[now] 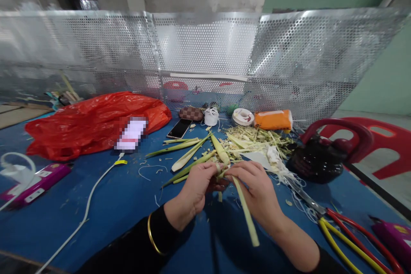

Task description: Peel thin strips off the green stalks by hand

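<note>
A long, pale green leaf strip [246,216] hangs from my right hand [257,186] toward the front of the table. The thumb and fingers of that hand are closed on its upper part. My left hand [194,188] pinches the other end, close beside the right fingertips; the exact grip is partly hidden. Just beyond the fingertips a wider pale green leaf piece [219,149] points away from me. Several cut leaf pieces [189,158] lie to the left of it. Shredded plant scraps [257,139] are heaped behind my right hand.
On the blue table [105,209], a red plastic bag [80,124] and charging phone [131,133] are left; another phone [180,129], a tape roll [243,116] and orange packet [272,120] behind. Large shears [340,222] and a black kettle [317,158] stand right. Perforated metal panels [205,47] border the back.
</note>
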### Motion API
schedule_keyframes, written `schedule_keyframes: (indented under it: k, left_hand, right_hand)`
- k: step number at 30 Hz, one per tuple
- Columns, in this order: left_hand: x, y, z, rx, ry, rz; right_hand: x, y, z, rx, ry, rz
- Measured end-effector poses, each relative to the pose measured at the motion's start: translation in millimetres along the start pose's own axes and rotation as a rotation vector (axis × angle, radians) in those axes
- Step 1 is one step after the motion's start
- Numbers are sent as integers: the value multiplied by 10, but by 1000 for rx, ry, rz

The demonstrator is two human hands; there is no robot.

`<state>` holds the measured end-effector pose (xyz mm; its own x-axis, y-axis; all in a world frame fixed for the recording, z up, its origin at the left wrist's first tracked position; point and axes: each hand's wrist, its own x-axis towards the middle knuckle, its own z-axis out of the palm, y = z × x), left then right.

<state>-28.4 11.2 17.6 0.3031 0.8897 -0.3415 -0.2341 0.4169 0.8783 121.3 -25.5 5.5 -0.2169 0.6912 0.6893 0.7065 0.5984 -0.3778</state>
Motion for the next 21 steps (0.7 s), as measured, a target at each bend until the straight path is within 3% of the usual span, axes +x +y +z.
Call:
schedule_keyframes:
  k: [6,9,14,21]
  left_hand:
    - [-47,-27,-2,205,-136,64]
    - [-54,-14,-8,239,-187,49]
    - [-59,0,-13,206,-248,0]
    - [-52,3,-47,118,-351,-74]
  right_hand:
    - [-1,40,45,346,125,355]
    - [17,37,44,417,138,390]
    - [40,-8,18,472,44,509]
    - [45,-31,11,405,103,525]
